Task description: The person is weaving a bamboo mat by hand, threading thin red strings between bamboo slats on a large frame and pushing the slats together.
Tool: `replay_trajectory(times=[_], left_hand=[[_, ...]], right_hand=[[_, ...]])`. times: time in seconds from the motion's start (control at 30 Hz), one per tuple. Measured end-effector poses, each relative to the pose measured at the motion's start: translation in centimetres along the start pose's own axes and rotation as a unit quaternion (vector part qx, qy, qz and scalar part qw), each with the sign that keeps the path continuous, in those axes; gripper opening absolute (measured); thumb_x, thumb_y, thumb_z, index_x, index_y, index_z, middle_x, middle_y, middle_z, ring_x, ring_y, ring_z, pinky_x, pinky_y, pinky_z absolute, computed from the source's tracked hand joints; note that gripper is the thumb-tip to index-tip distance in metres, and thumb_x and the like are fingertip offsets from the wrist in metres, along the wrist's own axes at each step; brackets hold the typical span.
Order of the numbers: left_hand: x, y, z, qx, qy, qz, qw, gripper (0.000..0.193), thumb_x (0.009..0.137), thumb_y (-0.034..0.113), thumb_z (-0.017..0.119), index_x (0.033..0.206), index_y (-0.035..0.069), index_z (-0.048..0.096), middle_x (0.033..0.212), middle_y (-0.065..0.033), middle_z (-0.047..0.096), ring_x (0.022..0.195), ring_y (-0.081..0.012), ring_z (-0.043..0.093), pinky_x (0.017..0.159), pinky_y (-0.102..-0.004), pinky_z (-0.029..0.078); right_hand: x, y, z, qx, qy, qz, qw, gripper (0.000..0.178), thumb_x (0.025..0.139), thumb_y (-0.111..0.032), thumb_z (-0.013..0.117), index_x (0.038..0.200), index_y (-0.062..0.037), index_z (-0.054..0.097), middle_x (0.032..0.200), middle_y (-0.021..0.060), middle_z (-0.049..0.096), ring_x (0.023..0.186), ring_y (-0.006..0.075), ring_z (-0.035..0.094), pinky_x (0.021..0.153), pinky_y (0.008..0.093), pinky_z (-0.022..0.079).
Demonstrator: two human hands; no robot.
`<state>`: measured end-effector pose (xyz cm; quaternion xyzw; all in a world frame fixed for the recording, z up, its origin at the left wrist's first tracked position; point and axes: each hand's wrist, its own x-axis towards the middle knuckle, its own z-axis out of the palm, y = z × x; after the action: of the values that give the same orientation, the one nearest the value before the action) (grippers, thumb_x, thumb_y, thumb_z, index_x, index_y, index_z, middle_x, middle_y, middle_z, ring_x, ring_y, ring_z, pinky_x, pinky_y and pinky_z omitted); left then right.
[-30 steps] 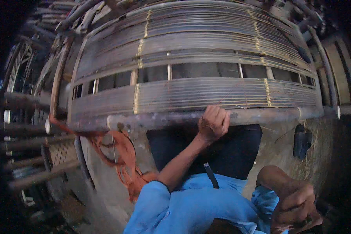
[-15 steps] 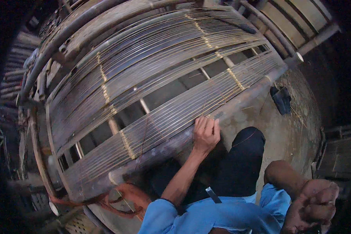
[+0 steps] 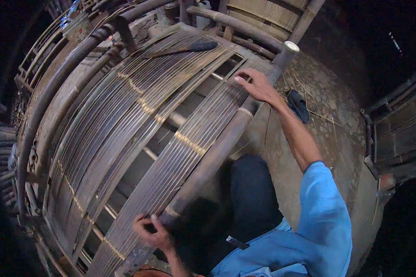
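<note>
A long panel of thin bamboo strips (image 3: 162, 171) lies over a bamboo frame, with pale lashings (image 3: 189, 142) across it in rows. My left hand (image 3: 155, 234) is at the panel's near edge, low in the picture. Its thumb and forefinger are curved, with a gap between them. My right hand (image 3: 258, 85) reaches to the panel's far right end, by the thick front pole (image 3: 212, 161). Its fingers are curled toward the thumb; anything thin between them is too small to make out. A dark-handled knife (image 3: 203, 46) lies on the strips beyond my hands.
Dark sandals (image 3: 298, 106) lie on the concrete floor to the right, among loose strips (image 3: 326, 117). A raised pole end (image 3: 291, 46) stands at the frame's far right corner. Thick bamboo rails (image 3: 64, 78) run along the far left side. My bent knee (image 3: 252, 171) is near the front pole.
My right hand has gone from a raised fist at the lower right to the panel's far right end. My left hand has moved left along the near edge. The view has turned.
</note>
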<state>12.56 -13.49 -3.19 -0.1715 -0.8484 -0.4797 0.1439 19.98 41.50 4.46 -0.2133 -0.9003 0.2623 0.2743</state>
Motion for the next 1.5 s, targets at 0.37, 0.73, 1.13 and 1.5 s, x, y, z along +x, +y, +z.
replay_trajectory(times=[0.37, 0.73, 1.13, 1.5], left_hand=[[4.0, 13.2, 11.0, 0.282, 0.016, 0.138, 0.949, 0.042, 0.081, 0.027, 0.084, 0.105, 0.001, 0.060, 0.101, -0.0165, 0.060, 0.097, -0.0363, 0.055, 0.088, -0.0472, 0.040], [4.7, 21.3, 35.4, 0.150, -0.066, 0.169, 0.972, 0.056, 0.072, 0.043, 0.089, 0.105, 0.002, 0.068, 0.100, -0.0171, 0.060, 0.093, -0.0373, 0.057, 0.085, -0.0470, 0.044], [6.3, 18.9, 35.5, 0.125, -0.118, 0.179, 0.969, 0.014, 0.087, 0.014, 0.072, 0.086, 0.002, 0.067, 0.088, -0.0193, 0.065, 0.091, -0.0402, 0.059, 0.080, -0.0495, 0.048], [6.1, 17.6, 35.5, 0.093, -0.134, 0.205, 0.965, 0.019, 0.085, 0.016, 0.072, 0.093, 0.002, 0.063, 0.092, -0.0180, 0.060, 0.090, -0.0366, 0.057, 0.078, -0.0486, 0.046]], right_hand=[[8.3, 15.9, 5.5, -0.177, -0.060, -0.019, 0.982, 0.064, 0.098, -0.062, 0.048, 0.106, -0.0045, 0.074, 0.115, 0.0153, 0.069, 0.122, 0.0290, 0.057, 0.113, 0.0508, 0.026], [9.0, 14.8, 5.5, -0.082, 0.152, -0.054, 0.984, 0.042, 0.084, -0.046, 0.072, 0.095, -0.0055, 0.075, 0.102, 0.0141, 0.072, 0.108, 0.0299, 0.062, 0.103, 0.0462, 0.036], [2.2, 9.8, 4.4, 0.049, 0.025, 0.041, 0.998, 0.016, 0.087, -0.019, 0.075, 0.099, -0.0083, 0.076, 0.102, 0.0128, 0.070, 0.099, 0.0291, 0.066, 0.084, 0.0390, 0.054], [5.5, 10.3, 4.8, -0.075, -0.121, -0.346, 0.927, 0.006, 0.088, -0.016, 0.062, 0.092, -0.0117, 0.063, 0.098, 0.0053, 0.057, 0.101, 0.0253, 0.057, 0.083, 0.0409, 0.052]])
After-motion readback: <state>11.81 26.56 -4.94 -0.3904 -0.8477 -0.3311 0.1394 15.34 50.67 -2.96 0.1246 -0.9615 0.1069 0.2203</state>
